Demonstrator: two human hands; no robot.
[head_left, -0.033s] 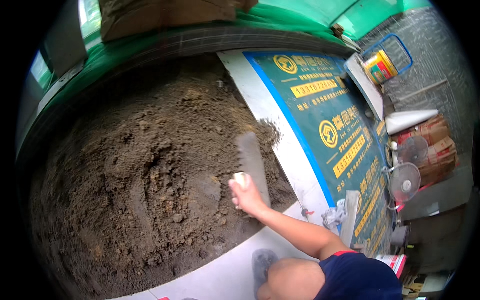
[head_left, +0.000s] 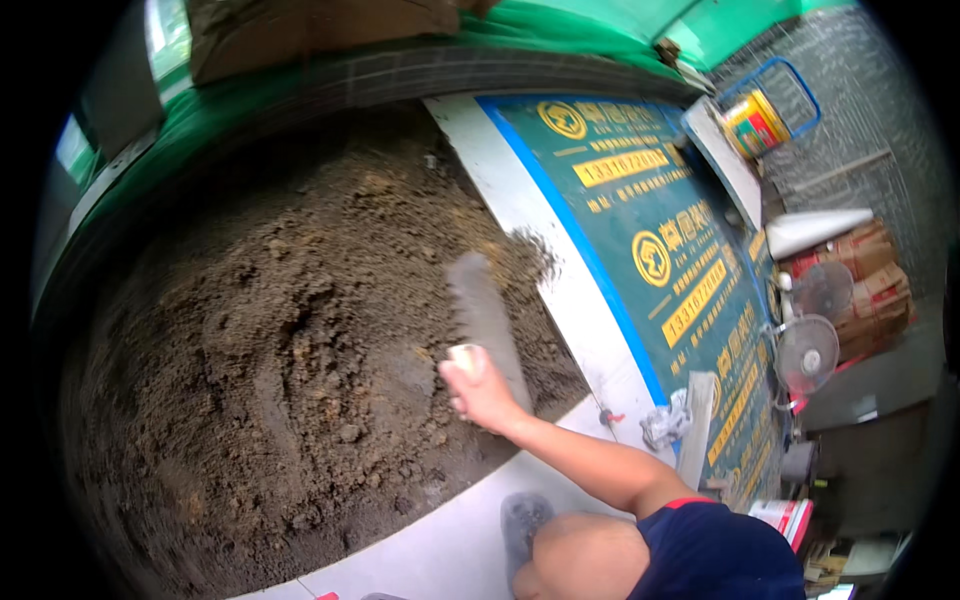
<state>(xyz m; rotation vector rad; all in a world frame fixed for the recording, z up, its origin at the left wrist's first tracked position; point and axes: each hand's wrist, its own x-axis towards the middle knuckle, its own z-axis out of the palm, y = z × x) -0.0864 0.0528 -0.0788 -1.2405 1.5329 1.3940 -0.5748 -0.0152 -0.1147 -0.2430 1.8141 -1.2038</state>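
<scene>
Over the right part of the dark, crumbly mound (head_left: 250, 300), the right hand (head_left: 482, 392) has its fingers wrapped around the pale handle (head_left: 463, 357) of a toothed trowel (head_left: 485, 315). The trowel's grey blade, slightly blurred, lies just beside the hand on its right, the teeth facing left toward the mound's middle; whether it touches the mound I cannot tell. How the left hand is held, I cannot tell either. To the mound's right runs a white strip (head_left: 585, 325), and past it a green printed sheet (head_left: 610, 230). Below the mound's lower right edge, a grey shoe (head_left: 524, 522) stands on pale flooring (head_left: 440, 545).
</scene>
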